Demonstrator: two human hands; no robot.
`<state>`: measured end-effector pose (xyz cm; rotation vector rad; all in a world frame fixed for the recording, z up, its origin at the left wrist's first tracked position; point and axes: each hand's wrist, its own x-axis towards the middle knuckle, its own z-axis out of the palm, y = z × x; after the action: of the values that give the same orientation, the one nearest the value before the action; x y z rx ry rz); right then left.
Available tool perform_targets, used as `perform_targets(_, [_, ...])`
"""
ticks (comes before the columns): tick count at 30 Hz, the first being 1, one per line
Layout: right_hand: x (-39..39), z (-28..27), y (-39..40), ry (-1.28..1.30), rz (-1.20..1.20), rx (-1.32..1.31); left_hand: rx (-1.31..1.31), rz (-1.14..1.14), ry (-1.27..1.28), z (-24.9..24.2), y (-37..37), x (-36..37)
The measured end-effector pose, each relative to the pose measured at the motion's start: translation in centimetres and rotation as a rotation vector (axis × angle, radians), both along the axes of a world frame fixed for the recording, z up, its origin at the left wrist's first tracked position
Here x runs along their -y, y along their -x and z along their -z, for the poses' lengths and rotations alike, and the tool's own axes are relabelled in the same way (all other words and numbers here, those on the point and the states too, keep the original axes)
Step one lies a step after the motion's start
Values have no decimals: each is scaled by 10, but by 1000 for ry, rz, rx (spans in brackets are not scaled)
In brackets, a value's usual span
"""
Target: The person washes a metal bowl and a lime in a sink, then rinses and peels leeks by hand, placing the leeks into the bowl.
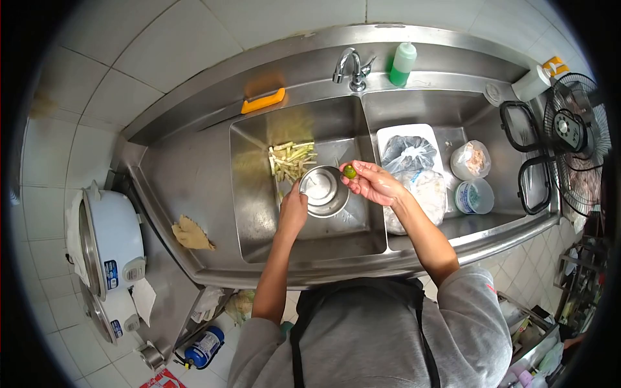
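A person's left hand [294,208] curls its grip closely around the left edge of a metal bowl [330,209], apparently to steady it over the sink basin [310,240], near cut stalks [292,161]. At the bowl's right rim, the right hand [376,183] pinches a small green fruit [349,172], seemingly for security. Both forearms reach forward, angling inward.

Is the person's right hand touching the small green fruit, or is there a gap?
Touching. The head view shows the right hand gripping the small green fruit, with no visible gap.
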<state>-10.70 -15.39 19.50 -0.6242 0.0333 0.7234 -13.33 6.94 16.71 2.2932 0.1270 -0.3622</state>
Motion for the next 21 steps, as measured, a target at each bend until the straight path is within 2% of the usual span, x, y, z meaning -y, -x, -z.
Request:
perform_targets(4, [15, 8, 4, 1, 98, -131, -36, 5, -60, 10, 2, -5])
perform_targets(6, [43, 14, 11, 335, 242, -123, 1, 23, -23, 13, 4, -7])
perform_targets(8, [78, 45, 21, 723, 459, -83, -41, -13, 5, 24, 6, -13])
perform_targets(9, [103, 51, 32, 944, 545, -12, -124, -55, 29, 2, 8, -5])
perform_targets(10, [128, 53, 42, 1258, 587, -5, -99, -13, 20, 7, 9, -8])
perform_targets(11, [170, 83, 53, 1461, 592, 182, -73, 14, 8, 14, 10, -17])
perform_targets(12, [205, 96, 66, 1861, 572, 290, -18, 14, -51, 32, 12, -29])
perform_targets(14, [251, 94, 88, 2155, 562, 148, -56, -46, -42, 25, 15, -29])
perform_targets(15, [279, 108, 94, 2138, 571, 15, -86, -90, -25, 22, 15, -32])
perform_targets(16, [299, 118, 99, 2139, 629, 54, -84, -67, -21, 28, 15, -41])
perform_targets(18, [303, 106, 97, 2146, 631, 35, -97, -112, -58, 24, 15, -47])
perform_targets(19, [303, 102, 91, 2082, 590, -65, -108, -108, -80, 25, 13, -50])
perform_targets(21, [302, 102, 82, 2057, 576, 58, -91, -186, -1, 29, 13, -51])
